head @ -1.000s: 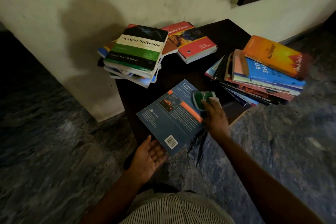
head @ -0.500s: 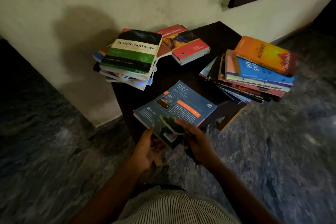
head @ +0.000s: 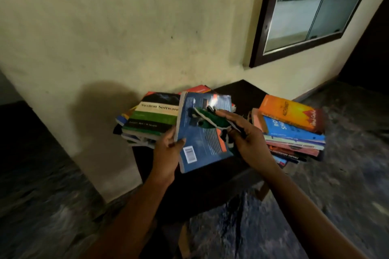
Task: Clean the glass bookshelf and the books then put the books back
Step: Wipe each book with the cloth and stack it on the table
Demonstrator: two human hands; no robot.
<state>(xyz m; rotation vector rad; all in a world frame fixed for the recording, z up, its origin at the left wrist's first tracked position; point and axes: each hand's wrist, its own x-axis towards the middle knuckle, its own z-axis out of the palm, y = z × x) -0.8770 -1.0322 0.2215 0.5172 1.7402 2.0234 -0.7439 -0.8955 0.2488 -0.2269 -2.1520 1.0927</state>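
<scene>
A blue paperback (head: 202, 136) with an orange band and a barcode is lifted above the dark table (head: 237, 90), tilted towards me. My left hand (head: 167, 153) grips its lower left edge, thumb on the cover. My right hand (head: 244, 134) holds a green and white cloth (head: 207, 119) against the cover's upper right part. A stack topped by the "System Software" book (head: 153, 115) lies behind on the left. Another stack topped by an orange book (head: 290, 112) lies on the right. The glass bookshelf (head: 311, 4) with a dark frame is set into the wall at upper right.
A pale wall (head: 126, 27) runs behind the table. Dark stone floor (head: 347, 174) surrounds the table on the left, front and right. The table's near edge (head: 231, 176) is just under the raised book.
The blue book has been lifted off the table and tilted up by my left hand. My right hand with the cloth has moved up onto its cover. The view has tipped upward, showing the bookshelf.
</scene>
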